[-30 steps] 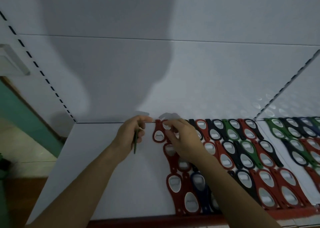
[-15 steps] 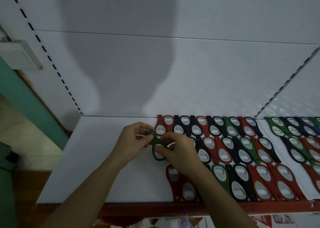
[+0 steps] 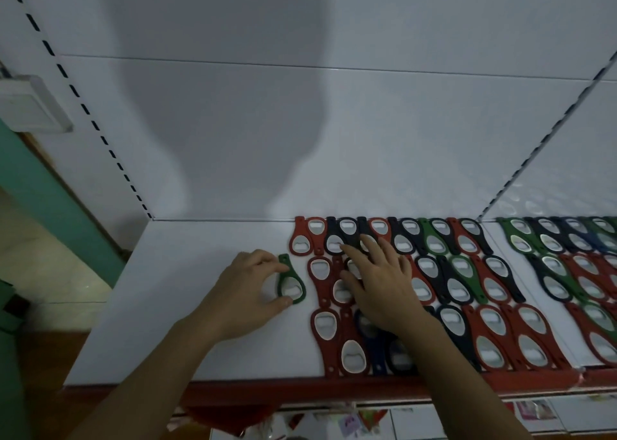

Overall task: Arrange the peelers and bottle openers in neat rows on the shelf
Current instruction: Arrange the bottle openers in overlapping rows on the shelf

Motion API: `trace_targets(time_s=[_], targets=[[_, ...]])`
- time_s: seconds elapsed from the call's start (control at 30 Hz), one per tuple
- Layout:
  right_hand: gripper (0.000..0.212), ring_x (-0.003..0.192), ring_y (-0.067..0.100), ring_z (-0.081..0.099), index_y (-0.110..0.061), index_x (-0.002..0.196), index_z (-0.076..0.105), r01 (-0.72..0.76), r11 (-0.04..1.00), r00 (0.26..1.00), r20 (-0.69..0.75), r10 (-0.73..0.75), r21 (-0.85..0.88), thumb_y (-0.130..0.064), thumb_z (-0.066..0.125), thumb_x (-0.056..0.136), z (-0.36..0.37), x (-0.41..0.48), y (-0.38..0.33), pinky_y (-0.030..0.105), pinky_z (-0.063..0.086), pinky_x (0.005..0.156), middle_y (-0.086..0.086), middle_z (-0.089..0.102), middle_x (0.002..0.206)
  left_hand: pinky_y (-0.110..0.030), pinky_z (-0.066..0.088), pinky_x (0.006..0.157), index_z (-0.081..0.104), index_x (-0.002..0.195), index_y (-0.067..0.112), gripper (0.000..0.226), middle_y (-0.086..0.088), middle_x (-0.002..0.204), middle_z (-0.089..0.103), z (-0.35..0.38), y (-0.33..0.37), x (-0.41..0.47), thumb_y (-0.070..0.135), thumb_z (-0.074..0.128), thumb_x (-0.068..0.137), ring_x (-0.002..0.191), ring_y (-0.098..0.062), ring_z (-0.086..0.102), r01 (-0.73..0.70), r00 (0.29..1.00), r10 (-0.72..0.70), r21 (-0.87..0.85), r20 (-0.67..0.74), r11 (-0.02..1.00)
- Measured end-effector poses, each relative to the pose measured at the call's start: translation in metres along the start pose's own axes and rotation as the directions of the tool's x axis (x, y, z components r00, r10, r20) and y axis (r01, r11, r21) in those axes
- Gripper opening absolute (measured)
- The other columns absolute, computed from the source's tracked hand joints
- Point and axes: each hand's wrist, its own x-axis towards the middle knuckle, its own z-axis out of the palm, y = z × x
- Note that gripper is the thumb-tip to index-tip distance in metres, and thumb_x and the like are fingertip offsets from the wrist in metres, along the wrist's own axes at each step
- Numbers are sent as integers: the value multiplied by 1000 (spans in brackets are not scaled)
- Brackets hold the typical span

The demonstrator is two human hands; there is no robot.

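A green bottle opener [image 3: 291,281] lies flat on the white shelf [image 3: 187,306], just left of the rows. My left hand [image 3: 245,294] pinches it between thumb and fingers. My right hand [image 3: 379,282] lies with straight, spread fingers on the red and black bottle openers [image 3: 320,272] of the middle row, covering a few of them. Rows of red, black, green and blue openers [image 3: 467,272] fill the shelf from the centre to the right.
The left part of the shelf is bare white surface. A red front lip [image 3: 300,388] edges the shelf. A slotted upright [image 3: 541,139] divides off a second bay with more openers [image 3: 567,259]. Packaged goods [image 3: 534,411] show below.
The green opener went from being held between both hands to lying on the shelf under my left hand. My right hand let go and moved right onto the rows.
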Motion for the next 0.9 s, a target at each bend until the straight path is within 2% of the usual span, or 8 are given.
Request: trace_targets(time_s=[0.13, 0.37, 0.6, 0.7, 0.9], targets=[[57, 155, 27, 1, -45, 156, 12, -14, 997, 998, 53, 18, -80, -60, 22, 102, 10, -3, 1, 59, 8, 121, -1, 8, 168, -34, 39, 105, 57, 140, 33, 57, 20, 133, 45, 1, 1, -3, 55, 69, 89, 123, -4, 36, -44, 999, 45, 55, -13, 998], [59, 155, 28, 2, -43, 157, 11, -6, 992, 999, 38, 11, -125, -61, 15, 101, 12, -5, 1, 59, 9, 121, 0, 8, 168, -37, 35, 102, 54, 140, 37, 56, 22, 138, 45, 9, 9, 1, 62, 61, 89, 128, -3, 34, -67, 998, 67, 106, 5, 992], [60, 155, 30, 3, -42, 158, 12, -2, 993, 999, 32, 6, -119, -61, 14, 101, 14, -4, 2, 60, 9, 121, 1, 10, 168, -35, 33, 101, 52, 141, 39, 57, 23, 140, 45, 17, 9, 3, 64, 56, 90, 130, -3, 33, -84, 996, 85, 128, -2, 988], [62, 154, 29, 3, -43, 157, 11, -3, 992, 999, 33, 7, -124, -62, 9, 98, 15, -4, 3, 60, 9, 121, 1, 9, 168, -35, 32, 100, 52, 141, 39, 59, 23, 140, 45, 18, 10, 4, 66, 54, 89, 131, -3, 32, -86, 996, 87, 129, -2, 988], [67, 154, 30, 5, -43, 157, 12, -1, 993, 1000, 16, 3, -116, -65, 1, 94, 18, -3, 4, 61, 11, 120, 1, 12, 168, -35, 31, 101, 51, 141, 41, 57, 24, 141, 44, 18, 10, 3, 65, 57, 90, 131, -3, 31, -82, 997, 83, 134, 0, 988]])
